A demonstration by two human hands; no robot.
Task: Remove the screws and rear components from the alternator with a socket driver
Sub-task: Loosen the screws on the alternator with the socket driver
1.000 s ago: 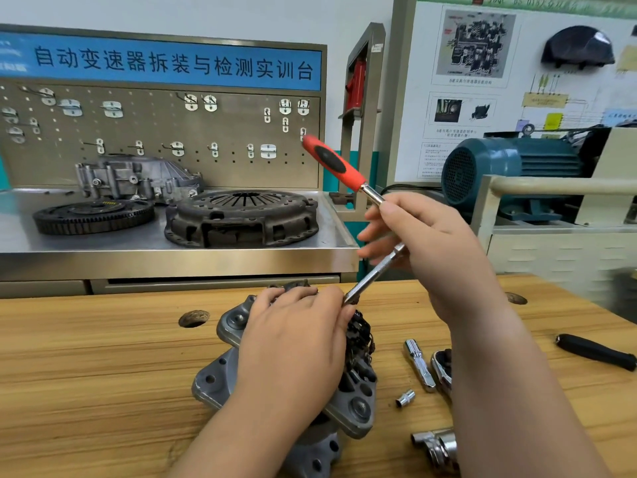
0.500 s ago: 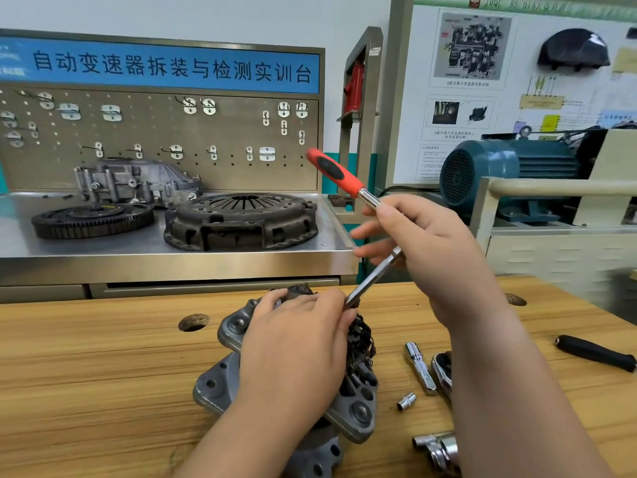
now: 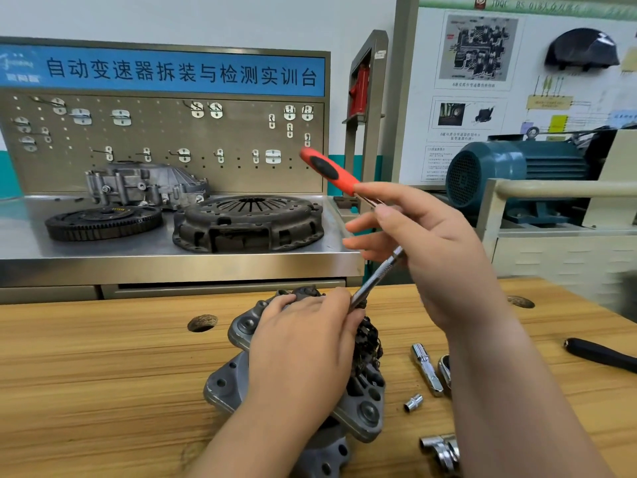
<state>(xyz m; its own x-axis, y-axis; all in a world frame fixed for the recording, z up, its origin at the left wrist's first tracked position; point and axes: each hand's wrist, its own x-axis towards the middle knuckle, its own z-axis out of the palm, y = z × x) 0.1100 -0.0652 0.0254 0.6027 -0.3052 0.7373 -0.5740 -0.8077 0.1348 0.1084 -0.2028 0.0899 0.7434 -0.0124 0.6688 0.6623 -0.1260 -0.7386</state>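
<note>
The grey alternator [image 3: 362, 408] stands on the wooden bench [image 3: 103, 374], rear side up, with dark rectifier parts showing at its right. My left hand [image 3: 303, 357] lies over its top and grips it. The socket driver [image 3: 374, 279] has a red and black handle at the upper left and a steel shaft slanting down to the alternator's top edge, its tip hidden by my left fingers. My right hand [image 3: 431, 250] pinches the shaft between thumb and fingers.
Loose chrome pieces lie right of the alternator: an extension bar [image 3: 427, 369], a small socket [image 3: 413, 402] and a ratchet head [image 3: 443, 450]. A black handle [image 3: 603, 353] lies at the far right. Behind the bench stands a steel shelf holding a clutch cover [image 3: 248, 222] and a flywheel [image 3: 103, 222].
My right fingers have shifted along the driver shaft, as in turning it. The driver's handle has dropped slightly lower. My left hand stays on the alternator.
</note>
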